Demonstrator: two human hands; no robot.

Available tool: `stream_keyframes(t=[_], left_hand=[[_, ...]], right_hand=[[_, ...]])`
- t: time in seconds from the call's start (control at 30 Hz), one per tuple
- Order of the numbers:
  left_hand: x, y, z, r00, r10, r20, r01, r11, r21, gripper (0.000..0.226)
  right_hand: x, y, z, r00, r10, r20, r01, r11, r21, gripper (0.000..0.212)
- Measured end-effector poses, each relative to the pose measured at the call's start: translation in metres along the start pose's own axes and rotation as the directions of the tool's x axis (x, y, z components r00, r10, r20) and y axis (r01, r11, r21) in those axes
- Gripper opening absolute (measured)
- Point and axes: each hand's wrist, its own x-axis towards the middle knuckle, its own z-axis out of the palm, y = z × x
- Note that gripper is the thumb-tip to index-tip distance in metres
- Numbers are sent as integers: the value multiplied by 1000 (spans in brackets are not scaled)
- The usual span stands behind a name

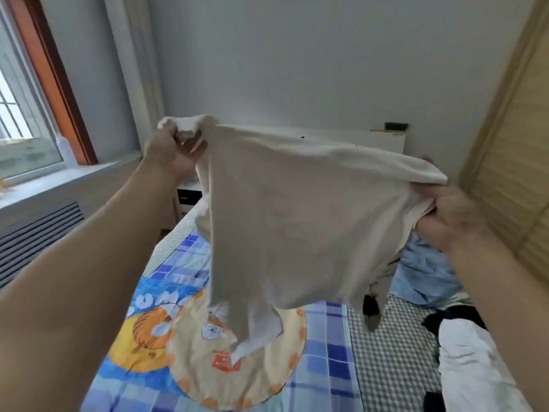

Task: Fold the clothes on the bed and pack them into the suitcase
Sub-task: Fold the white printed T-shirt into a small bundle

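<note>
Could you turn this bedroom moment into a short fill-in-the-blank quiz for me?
1. Both hands hold up a cream-coloured ____ above the bed.
2. The left hand keeps its grip ____ than the right hand.
3. The sheet under the garment has a blue ____ pattern.
4. The window is on the ____ side of the view.

Missing words: shirt; higher; checked; left

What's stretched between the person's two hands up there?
A cream shirt, seen in the head view. The left hand grips one bunched end, the right hand grips the other, and the cloth hangs down over the patterned bedsheet.
</note>
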Motion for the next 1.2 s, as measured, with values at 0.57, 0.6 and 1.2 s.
stream_keyframes(t=[0.57,0.6,1.2], left_hand=[[-297,-264,-167,519,-831,-199,848,530,-4,28],[-310,-286,-163,553,-795,-248,823,567,17,24],[-331,-332,-198,706,-524,-475,708,508,491,22]], right_hand=[[-198,287,19,759,646,79,-176,320,-931,61],[-205,307,13,740,670,58,-173,273,-946,54],[-234,307,-9,755,655,-27,-424,456,-783,65]])
